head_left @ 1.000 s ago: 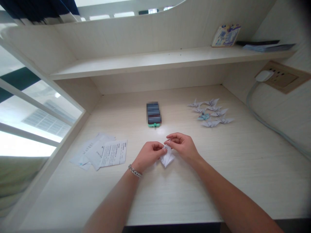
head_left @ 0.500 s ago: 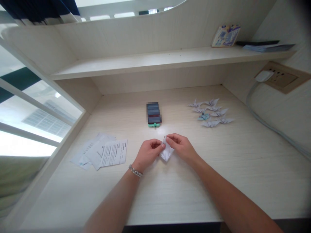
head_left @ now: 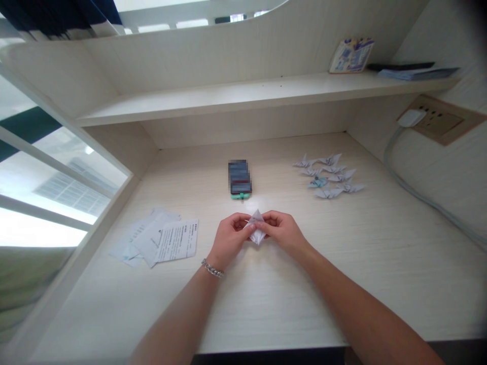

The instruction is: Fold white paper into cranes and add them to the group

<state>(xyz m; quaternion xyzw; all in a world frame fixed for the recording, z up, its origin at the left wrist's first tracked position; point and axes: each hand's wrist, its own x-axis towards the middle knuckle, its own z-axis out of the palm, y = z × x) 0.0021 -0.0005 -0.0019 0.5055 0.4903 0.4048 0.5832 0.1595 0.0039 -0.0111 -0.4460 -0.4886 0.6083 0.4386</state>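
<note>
Left of centre, loose printed sheets [head_left: 162, 242] lie on the counter [head_left: 266, 304]. At frame centre, my left hand [head_left: 229, 238] and right hand [head_left: 282, 230] both pinch a small folded paper piece [head_left: 257, 229] between fingertips, just above the counter. Good practice, I judge: align edges first, then crease firmly. A phone [head_left: 239, 178] lies behind; finished paper cranes [head_left: 329, 176] cluster right of centre. No containers visible.
</note>
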